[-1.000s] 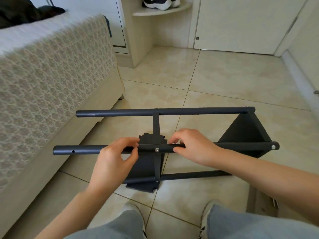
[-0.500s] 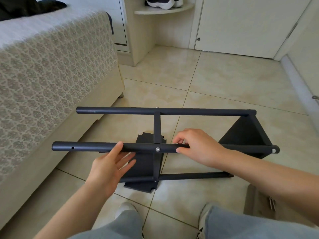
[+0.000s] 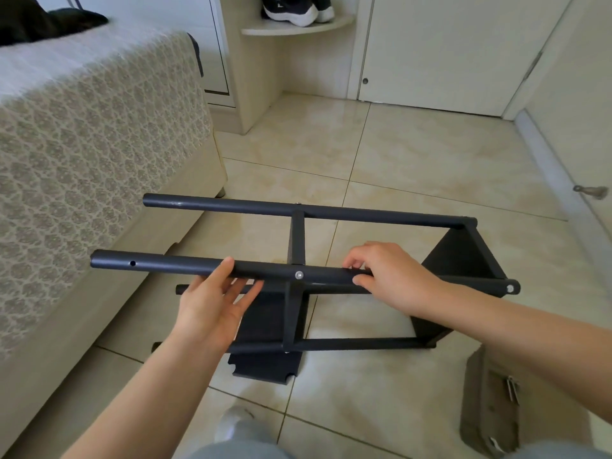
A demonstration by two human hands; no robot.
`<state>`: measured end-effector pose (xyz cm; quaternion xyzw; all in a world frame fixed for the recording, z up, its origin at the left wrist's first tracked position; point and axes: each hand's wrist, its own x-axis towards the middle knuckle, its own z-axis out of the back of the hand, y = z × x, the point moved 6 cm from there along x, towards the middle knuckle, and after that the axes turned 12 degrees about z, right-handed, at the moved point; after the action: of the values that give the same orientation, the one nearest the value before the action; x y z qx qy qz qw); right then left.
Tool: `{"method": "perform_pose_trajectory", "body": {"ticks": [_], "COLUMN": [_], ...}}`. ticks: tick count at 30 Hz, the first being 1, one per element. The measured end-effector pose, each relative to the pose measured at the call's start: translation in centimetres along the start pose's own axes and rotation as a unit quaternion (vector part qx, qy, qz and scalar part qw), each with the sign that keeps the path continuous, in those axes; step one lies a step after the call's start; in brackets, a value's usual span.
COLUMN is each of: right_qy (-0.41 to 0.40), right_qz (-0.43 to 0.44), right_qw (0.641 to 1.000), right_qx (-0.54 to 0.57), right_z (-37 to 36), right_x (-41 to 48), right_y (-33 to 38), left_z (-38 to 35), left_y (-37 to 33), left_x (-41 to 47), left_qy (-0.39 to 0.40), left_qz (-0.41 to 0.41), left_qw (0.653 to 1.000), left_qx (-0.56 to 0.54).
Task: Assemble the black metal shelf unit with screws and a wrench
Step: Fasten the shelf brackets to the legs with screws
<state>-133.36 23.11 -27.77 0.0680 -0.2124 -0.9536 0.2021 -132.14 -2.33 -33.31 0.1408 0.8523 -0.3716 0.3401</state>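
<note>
The black metal shelf unit [image 3: 294, 319] lies sideways on the beige tiled floor [image 3: 414, 154], with two shelves already fixed by silver screws [image 3: 299, 275]. The right hand [image 3: 390, 276] grips its near tube [image 3: 172, 265] and the left hand [image 3: 212, 303] touches it with straight fingers. The empty hole [image 3: 132, 263] suggests one shelf is left.

Shelf unit [image 3: 381, 217]: tubes and flat panels dark painted metal, matt, smooth; faint pale scuff near far tube's left end
Screw [image 3: 299, 275] in shelf unit's near tube: bare silvery metal, shiny
Floor tiles [image 3: 414, 154] under shelf unit: beige, glossy, reflecting light
Bed cover [image 3: 82, 144] left of shelf unit: patterned woven cloth, rough-looking
Cupboard door [image 3: 447, 44] beyond shelf unit: cream, smooth, slight sheen
</note>
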Motion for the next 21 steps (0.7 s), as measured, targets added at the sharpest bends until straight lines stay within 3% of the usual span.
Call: {"method": "perform_pose_trajectory", "body": {"ticks": [11,21], "right_qy": [-0.041,-0.059], "right_qz": [-0.021,-0.077], "right_qw": [0.997,0.973], "right_qx": [0.069,0.208], "right_z": [4.3,6.0], "right_x": [0.6,-3.6], "right_y": [0.3,0.9], "left_z": [-7.8,-17.4], "left_y": [-6.4,-8.3], "left_x": [-2.3,-7.8], "left_qy": [0.04,0.079], "left_qz": [-0.128,-0.207], "left_qw": [0.986,0.935], "left_qx": [0.1,0.277]}}
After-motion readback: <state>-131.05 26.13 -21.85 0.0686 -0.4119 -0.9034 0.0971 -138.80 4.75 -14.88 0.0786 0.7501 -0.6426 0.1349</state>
